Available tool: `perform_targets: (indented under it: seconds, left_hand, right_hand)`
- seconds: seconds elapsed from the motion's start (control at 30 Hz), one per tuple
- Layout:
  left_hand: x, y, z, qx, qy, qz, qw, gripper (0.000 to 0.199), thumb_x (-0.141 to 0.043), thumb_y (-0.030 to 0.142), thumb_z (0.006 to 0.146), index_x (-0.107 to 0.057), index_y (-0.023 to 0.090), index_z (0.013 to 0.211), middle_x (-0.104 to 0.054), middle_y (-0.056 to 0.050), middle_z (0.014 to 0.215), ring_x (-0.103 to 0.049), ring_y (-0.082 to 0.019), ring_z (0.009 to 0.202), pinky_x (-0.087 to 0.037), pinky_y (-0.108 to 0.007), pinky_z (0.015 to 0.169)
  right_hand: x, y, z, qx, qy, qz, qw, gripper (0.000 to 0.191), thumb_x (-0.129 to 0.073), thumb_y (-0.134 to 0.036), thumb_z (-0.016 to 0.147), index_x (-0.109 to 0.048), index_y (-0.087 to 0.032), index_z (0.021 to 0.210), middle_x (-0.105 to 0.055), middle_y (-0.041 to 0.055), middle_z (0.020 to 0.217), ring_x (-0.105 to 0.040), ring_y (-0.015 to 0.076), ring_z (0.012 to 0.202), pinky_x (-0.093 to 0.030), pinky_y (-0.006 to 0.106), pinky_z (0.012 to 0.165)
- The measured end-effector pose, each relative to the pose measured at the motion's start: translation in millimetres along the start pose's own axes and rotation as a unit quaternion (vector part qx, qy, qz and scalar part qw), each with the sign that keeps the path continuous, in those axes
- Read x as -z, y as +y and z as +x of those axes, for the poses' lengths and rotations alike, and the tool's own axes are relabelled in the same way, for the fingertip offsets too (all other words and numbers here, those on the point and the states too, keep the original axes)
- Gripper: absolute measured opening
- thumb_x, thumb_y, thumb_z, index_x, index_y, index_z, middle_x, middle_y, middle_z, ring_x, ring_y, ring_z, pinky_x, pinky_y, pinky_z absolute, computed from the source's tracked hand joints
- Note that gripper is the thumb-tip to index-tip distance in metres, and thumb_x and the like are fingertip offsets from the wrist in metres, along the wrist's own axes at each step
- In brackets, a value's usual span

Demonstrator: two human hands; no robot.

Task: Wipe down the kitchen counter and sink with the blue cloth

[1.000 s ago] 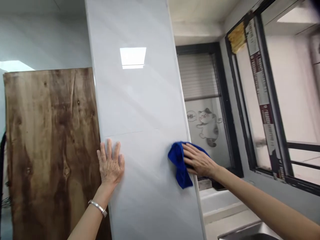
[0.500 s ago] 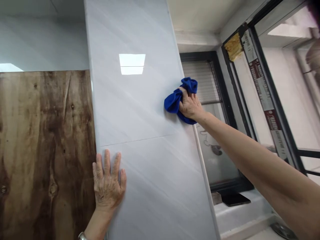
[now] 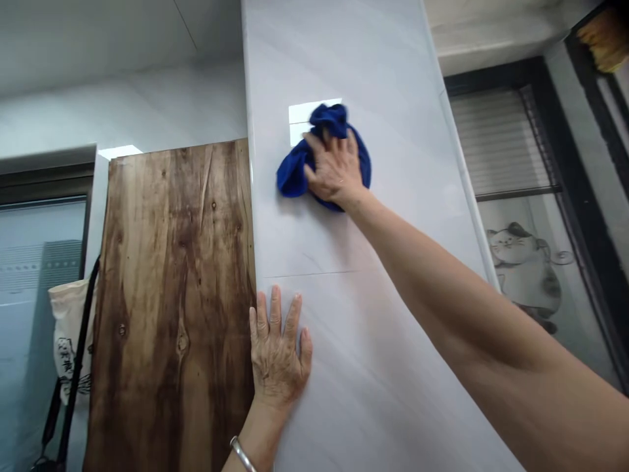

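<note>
My right hand (image 3: 337, 167) presses a bunched blue cloth (image 3: 293, 172) against the glossy white tiled wall (image 3: 383, 328), just below and right of a bright reflection. Folds of the cloth stick out above, left and right of the fingers. Lower down, my left hand (image 3: 279, 357) lies flat on the same tiles, fingers spread, close to the wall's left edge and below a thin tile joint. It holds nothing. A silver bangle (image 3: 242, 453) circles the left wrist.
Left of the tiles stands a tall brown wooden panel (image 3: 167, 295). Beyond it hang a white printed bag (image 3: 71, 328) and a black strap, near a glazed door (image 3: 39, 328). On the right is a dark-framed window (image 3: 545, 157) with a blind and a cat picture.
My right hand has slid the blue cloth from the wall's right edge leftward across the tile. My left hand stays in place on the wall. The view has turned left.
</note>
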State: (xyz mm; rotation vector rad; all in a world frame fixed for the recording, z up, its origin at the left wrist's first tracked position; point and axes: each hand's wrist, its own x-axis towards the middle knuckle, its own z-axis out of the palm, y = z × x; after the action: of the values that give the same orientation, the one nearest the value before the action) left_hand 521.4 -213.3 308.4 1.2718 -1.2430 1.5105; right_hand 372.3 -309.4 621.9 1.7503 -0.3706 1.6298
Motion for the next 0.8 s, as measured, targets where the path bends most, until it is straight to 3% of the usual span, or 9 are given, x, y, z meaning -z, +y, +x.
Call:
perform_targets:
  seconds: [0.2,0.43,0.53,0.63,0.8]
  left_hand:
    - [2.1,-1,1,0.004,-0.008,-0.008,1.000,0.072,-0.060,0.040,0.088,-0.033,0.025,0.153,-0.024,-0.012,0.168,-0.016,-0.038,0.157,-0.039,-0.062,0.120]
    - [0.3,0,0,0.016,0.009,0.007,1.000,0.066,-0.057,0.027,0.090,-0.035,0.018,0.151,-0.041,-0.021,0.159,-0.025,-0.036,0.155,-0.044,-0.058,0.116]
    - [-1.0,0,-3,0.005,0.018,0.020,1.000,0.066,-0.057,0.026,0.089,-0.036,0.018,0.151,-0.046,-0.024,0.154,-0.031,-0.039,0.152,-0.049,-0.057,0.110]
    - [0.0,0,-4,-0.013,0.019,0.024,0.999,0.069,-0.061,0.024,0.087,-0.037,0.019,0.151,-0.047,-0.024,0.153,-0.026,-0.046,0.152,-0.050,-0.064,0.107]
    - [4.1,1,0,-0.027,0.034,0.014,0.999,0.078,-0.066,0.022,0.083,-0.032,0.021,0.153,-0.046,-0.024,0.154,-0.024,-0.051,0.151,-0.054,-0.068,0.100]
  right_hand:
    - [-29,-78,-23,0.141,-0.025,0.113,0.983,0.063,-0.048,-0.049,0.090,-0.039,-0.022,0.146,-0.034,0.0099,0.161,-0.012,0.0373,0.154,-0.006,0.069,0.124]
    - [-10,-104,-88,0.262,-0.094,0.137,0.951,0.051,-0.063,-0.044,0.084,-0.059,-0.016,0.126,-0.047,0.0134,0.152,-0.025,0.0348,0.151,-0.016,0.058,0.127]
    - [-1,-100,-104,0.320,-0.114,0.119,0.933,0.051,-0.064,-0.046,0.085,-0.059,-0.016,0.126,-0.047,0.0121,0.152,-0.029,0.0322,0.150,-0.020,0.054,0.127]
    - [6,-80,-98,0.336,-0.110,0.098,0.930,0.051,-0.062,-0.049,0.088,-0.058,-0.019,0.128,-0.047,0.0095,0.153,-0.029,0.0303,0.150,-0.022,0.052,0.127]
    - [19,-7,-62,0.224,-0.077,0.064,0.969,0.060,-0.058,-0.054,0.088,-0.053,-0.016,0.134,-0.042,0.0140,0.156,-0.023,0.0329,0.152,-0.018,0.058,0.127]
